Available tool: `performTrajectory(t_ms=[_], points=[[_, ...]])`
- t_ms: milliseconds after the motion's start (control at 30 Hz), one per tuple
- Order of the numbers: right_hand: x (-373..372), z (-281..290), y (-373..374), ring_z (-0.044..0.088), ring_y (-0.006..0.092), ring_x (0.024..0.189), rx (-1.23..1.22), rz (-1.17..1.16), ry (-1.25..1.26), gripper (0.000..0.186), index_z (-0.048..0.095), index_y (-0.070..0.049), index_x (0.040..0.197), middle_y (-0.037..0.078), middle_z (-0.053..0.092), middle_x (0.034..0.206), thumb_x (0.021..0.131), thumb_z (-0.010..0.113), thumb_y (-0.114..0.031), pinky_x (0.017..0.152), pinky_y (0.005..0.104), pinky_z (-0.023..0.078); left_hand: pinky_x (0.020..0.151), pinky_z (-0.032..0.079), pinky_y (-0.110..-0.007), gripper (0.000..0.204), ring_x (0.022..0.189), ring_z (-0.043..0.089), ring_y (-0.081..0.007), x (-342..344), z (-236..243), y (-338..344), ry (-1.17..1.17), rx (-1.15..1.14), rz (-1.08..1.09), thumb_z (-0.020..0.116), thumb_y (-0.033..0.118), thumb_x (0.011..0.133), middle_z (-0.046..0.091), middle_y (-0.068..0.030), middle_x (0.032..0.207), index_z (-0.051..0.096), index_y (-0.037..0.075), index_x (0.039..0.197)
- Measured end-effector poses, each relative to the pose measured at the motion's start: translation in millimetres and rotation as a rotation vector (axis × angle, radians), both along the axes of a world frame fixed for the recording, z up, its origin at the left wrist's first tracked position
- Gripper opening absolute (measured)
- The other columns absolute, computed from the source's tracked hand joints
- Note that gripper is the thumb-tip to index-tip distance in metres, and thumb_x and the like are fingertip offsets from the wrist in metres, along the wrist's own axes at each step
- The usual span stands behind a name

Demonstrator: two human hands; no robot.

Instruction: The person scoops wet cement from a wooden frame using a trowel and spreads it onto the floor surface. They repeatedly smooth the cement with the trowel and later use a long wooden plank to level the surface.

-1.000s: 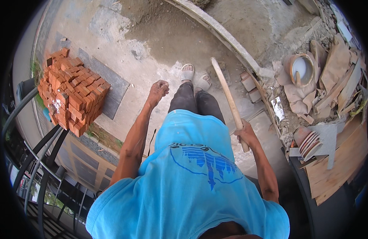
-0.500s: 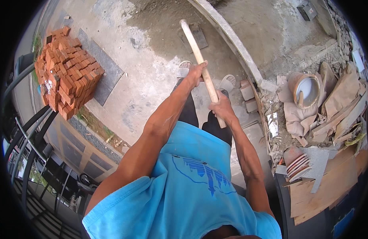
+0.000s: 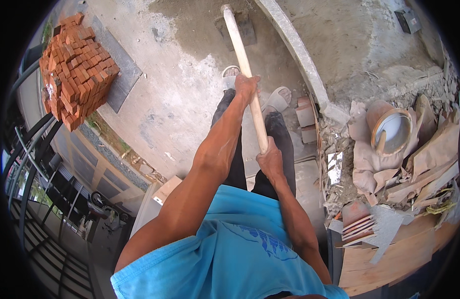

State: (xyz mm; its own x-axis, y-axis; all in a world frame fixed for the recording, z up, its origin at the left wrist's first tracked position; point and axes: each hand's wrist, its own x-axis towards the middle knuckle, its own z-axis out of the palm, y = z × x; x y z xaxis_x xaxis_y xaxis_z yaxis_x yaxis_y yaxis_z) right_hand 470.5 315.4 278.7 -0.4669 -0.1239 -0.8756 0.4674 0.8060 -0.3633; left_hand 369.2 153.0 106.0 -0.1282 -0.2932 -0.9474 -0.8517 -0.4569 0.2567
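A long pale wooden handle point(image 3: 242, 57) runs away from me over the concrete ground. Its far end reaches a flat grey blade point(image 3: 238, 34) that lies back under it, like a hoe, on the damp patch. My left hand point(image 3: 247, 87) is closed around the handle about midway, between my feet. Nearer my body, my right hand point(image 3: 271, 162) is wrapped around its near end, just above my right leg. The handle slopes up toward me.
A tall stack of red bricks point(image 3: 80, 70) stands at the left. A concrete curb point(image 3: 297, 50) curves past my right foot. Farther right lie a bucket point(image 3: 391, 132), torn sacks and rubble. Several loose bricks point(image 3: 305, 117) sit along the curb, and boards point(image 3: 389, 259) lie nearer.
The handle has drawn away from me slightly relative to my body, and its butt no longer sticks out below my right hand. Both hands keep their grip. The view has shifted.
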Motion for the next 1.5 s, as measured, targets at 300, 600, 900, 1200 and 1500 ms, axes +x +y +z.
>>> performTrajectory(t_ms=[300, 600, 900, 1200, 1500], points=[[22.9, 2.6, -22.9, 0.063, 0.0476, 0.088, 0.011, -0.09, 0.037, 0.045, 0.052, -0.005, 0.118, 0.028, 0.065, 0.087, 0.073, 0.058, 0.0, 0.075, 0.0524, 0.05, 0.043, 0.049, -0.036, 0.027, 0.052, 0.055, -0.0182, -5.1, -27.2, -30.0, 0.078, 0.181, 0.117, 0.077, 0.009, 0.079, 0.054, -0.0078, 0.069, 0.052, 0.003, 0.087], [9.0, -10.9, -8.7, 0.063, 0.047, 0.089, -0.006, -0.114, 0.084, 0.046, 0.054, -0.003, 0.118, 0.028, 0.065, 0.089, 0.072, 0.059, 0.0, 0.076, 0.0509, 0.049, 0.04, 0.045, -0.033, 0.03, 0.048, 0.052, -0.0165, -25.7, -16.1, -17.6, 0.184, 0.055, 0.126, 0.077, 0.006, 0.076, 0.054, -0.0062, 0.068, 0.049, 0.005, 0.086], [-3.3, -73.8, 67.1, 0.062, 0.0467, 0.09, -0.102, -0.144, 0.117, 0.045, 0.054, -0.006, 0.117, 0.027, 0.064, 0.089, 0.073, 0.057, -0.001, 0.076, 0.0514, 0.048, 0.041, 0.046, -0.032, 0.025, 0.048, 0.053, -0.0159, -51.2, -48.9, 40.4, 0.265, -0.062, 0.118, 0.074, 0.006, 0.078, 0.054, -0.0065, 0.068, 0.05, 0.002, 0.086], [-11.3, -60.0, 71.6, 0.062, 0.0473, 0.089, -0.073, -0.124, 0.028, 0.051, 0.051, -0.008, 0.12, 0.028, 0.065, 0.089, 0.07, 0.058, -0.004, 0.077, 0.0531, 0.047, 0.041, 0.048, -0.035, 0.016, 0.049, 0.054, -0.0187, -61.4, -53.1, 46.5, 0.159, -0.182, -0.069, 0.071, 0.004, 0.081, 0.056, -0.0093, 0.067, 0.057, -0.005, 0.081], [-14.6, -53.3, 78.6, 0.062, 0.0471, 0.089, -0.122, -0.15, 0.026, 0.049, 0.051, -0.006, 0.116, 0.028, 0.065, 0.088, 0.068, 0.059, -0.004, 0.079, 0.0525, 0.047, 0.042, 0.05, -0.037, 0.014, 0.053, 0.056, -0.0202, -62.9, -44.8, 51.4, 0.145, -0.213, -0.083, 0.069, 0.002, 0.081, 0.057, -0.0125, 0.069, 0.057, -0.007, 0.08]])
